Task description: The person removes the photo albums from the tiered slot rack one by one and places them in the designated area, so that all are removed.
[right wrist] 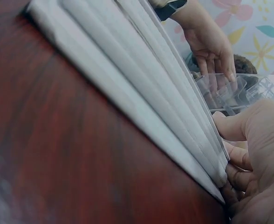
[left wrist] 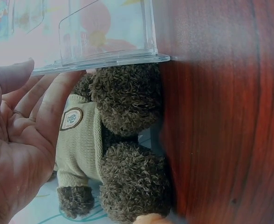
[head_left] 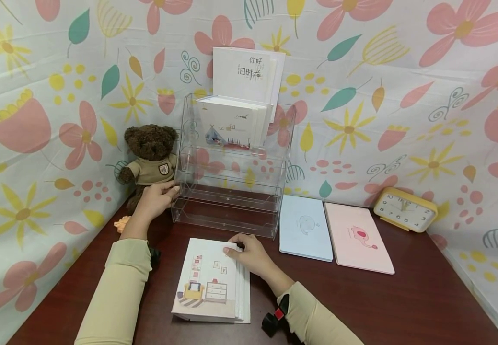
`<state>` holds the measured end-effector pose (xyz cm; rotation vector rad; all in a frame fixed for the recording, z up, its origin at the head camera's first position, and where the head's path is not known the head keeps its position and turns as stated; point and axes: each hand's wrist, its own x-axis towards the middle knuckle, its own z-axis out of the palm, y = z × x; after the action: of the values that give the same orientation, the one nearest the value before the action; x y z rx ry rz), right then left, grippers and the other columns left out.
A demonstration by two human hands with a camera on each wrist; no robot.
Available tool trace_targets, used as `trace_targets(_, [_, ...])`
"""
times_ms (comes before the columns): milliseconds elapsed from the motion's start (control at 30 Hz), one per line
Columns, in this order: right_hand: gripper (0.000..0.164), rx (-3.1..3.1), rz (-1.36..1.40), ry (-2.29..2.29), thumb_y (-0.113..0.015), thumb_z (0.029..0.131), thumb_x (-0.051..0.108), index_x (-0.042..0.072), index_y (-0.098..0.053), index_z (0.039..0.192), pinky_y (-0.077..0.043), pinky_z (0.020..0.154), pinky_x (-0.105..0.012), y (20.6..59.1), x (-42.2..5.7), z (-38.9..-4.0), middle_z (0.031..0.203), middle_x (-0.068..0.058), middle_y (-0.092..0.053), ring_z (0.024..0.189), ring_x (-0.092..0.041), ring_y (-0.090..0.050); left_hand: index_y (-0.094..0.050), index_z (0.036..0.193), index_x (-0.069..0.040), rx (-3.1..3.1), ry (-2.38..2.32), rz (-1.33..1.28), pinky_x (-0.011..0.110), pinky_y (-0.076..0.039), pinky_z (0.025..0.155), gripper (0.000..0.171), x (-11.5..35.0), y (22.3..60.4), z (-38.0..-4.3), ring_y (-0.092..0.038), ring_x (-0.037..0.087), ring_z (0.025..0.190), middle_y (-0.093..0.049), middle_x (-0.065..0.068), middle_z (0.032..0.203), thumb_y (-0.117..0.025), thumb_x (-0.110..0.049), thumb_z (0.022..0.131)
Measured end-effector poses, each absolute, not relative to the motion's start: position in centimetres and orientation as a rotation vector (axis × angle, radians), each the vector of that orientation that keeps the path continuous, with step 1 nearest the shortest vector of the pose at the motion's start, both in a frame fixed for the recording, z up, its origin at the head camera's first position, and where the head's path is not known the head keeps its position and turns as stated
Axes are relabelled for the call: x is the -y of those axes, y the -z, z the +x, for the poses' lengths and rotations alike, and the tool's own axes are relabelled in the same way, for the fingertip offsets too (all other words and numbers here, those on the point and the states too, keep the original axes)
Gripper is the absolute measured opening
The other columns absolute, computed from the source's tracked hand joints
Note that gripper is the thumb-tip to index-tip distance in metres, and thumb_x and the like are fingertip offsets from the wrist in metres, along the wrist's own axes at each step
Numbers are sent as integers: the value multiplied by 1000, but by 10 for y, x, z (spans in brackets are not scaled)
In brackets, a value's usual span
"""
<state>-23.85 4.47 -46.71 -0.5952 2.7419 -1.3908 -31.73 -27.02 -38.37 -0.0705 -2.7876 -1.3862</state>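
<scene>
On the table lies a stack of white books (head_left: 207,280), the top cover printed with an armchair and a chest of drawers. My right hand (head_left: 253,256) grips its far right corner, thumb on the top cover and fingers at the edge. The right wrist view shows the layered edges of the books (right wrist: 141,88) beside that hand (right wrist: 263,163). My left hand (head_left: 158,199) holds the left side of a clear tiered rack (head_left: 227,218); in the left wrist view, its thumb and fingers meet the clear panel (left wrist: 104,60). White books (head_left: 231,120) stand in the rack's upper tiers.
A brown teddy bear (head_left: 151,153) in a knitted top sits left of the rack, near a small orange object (head_left: 121,224). To the right lie a blue notebook (head_left: 305,227), a pink notebook (head_left: 358,237) and a yellow clock (head_left: 406,210). Floral cloth (head_left: 348,158) hangs behind.
</scene>
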Motion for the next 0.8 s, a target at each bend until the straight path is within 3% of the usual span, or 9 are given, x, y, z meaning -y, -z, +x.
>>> trace_targets(467, [26, -2739, -592, 1394, -73, 94, 37, 14, -72, 106, -46, 81, -39, 468, -45, -239, 103, -1, -61, 100, -20, -50, -39, 157, -13, 2792, 1364, -62, 45, -58, 87, 58, 270, 383, -317, -69, 30, 105, -56, 21, 141, -49, -41, 107])
trace_targets(800, [24, -2727, -610, 1417, -73, 94, 34, 13, -72, 106, -45, 81, -38, 467, -45, -239, 102, -1, -61, 98, -20, -50, -38, 157, -13, 2785, 1399, -65, 45, -58, 89, 59, 270, 383, -317, -65, 32, 114, -54, 21, 144, -49, -42, 107])
